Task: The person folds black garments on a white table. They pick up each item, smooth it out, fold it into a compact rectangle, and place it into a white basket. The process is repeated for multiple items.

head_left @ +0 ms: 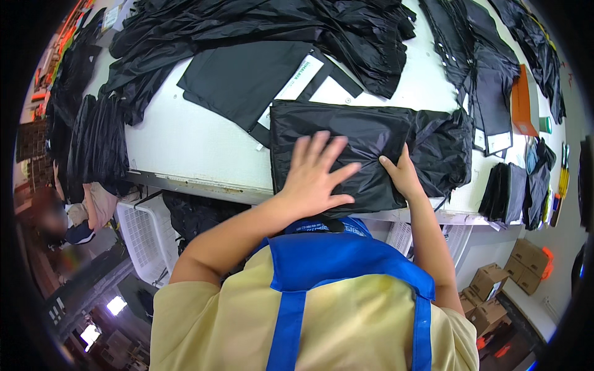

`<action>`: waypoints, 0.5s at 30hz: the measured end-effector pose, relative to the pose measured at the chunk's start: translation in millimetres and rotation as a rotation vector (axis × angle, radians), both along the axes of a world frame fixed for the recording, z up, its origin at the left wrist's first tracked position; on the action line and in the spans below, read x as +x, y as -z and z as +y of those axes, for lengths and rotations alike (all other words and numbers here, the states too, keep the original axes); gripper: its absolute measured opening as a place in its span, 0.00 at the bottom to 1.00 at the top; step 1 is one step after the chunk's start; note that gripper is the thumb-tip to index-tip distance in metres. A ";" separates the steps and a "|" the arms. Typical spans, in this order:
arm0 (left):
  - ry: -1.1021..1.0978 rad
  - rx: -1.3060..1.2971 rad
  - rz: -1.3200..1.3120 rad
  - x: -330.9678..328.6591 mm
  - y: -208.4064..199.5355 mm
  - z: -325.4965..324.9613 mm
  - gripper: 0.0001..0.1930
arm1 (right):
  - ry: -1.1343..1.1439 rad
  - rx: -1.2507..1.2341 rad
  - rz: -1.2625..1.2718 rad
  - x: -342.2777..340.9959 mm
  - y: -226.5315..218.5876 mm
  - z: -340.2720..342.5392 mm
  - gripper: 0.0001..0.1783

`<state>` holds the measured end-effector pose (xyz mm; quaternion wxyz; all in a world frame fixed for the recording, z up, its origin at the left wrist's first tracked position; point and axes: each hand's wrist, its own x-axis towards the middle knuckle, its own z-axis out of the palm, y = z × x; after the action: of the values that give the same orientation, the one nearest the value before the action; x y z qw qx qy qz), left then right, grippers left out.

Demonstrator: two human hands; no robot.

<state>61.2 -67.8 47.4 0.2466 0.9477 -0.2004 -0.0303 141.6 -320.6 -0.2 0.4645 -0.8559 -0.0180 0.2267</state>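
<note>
A folded black garment (352,130) of thin, shiny cloth lies across the near edge of the white table, its right part crumpled. My left hand (315,176) rests palm down on its left half, fingers spread and slightly blurred. At the edge of the upper fold, my right hand (402,176) grips the cloth. Creases run out from its thumb, and its lower fingers are hidden. Just beyond lies a flat, matte black folded piece (238,80) with a white printed strip (300,77) across it.
A large heap of black cloth (260,28) covers the table's far side. More black garments (479,68), an orange box (525,102) and a small black folded pile (504,191) are at the right. White plastic baskets (145,235) stand below the table. Another person (93,210) is at far left.
</note>
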 end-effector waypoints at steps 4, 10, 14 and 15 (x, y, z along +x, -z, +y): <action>0.274 0.070 -0.043 39.1 32.9 -36.0 0.31 | -0.116 0.032 -0.041 14.0 6.5 -29.9 0.38; 0.457 0.208 -0.019 62.9 2.2 -55.3 0.36 | 0.422 -0.871 -0.446 101.4 21.1 -227.7 0.32; 0.865 0.415 -0.067 109.9 0.7 -82.8 0.42 | 0.356 -0.082 0.363 130.4 -38.7 -205.1 0.35; 0.853 0.443 -0.028 117.6 -0.4 -89.0 0.43 | 0.367 -0.031 0.303 131.9 -53.4 -200.8 0.33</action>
<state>178.9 -156.8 47.8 0.0018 0.8110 -0.5633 -0.1581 273.5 -521.3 53.2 0.4822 -0.8079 0.2112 0.2648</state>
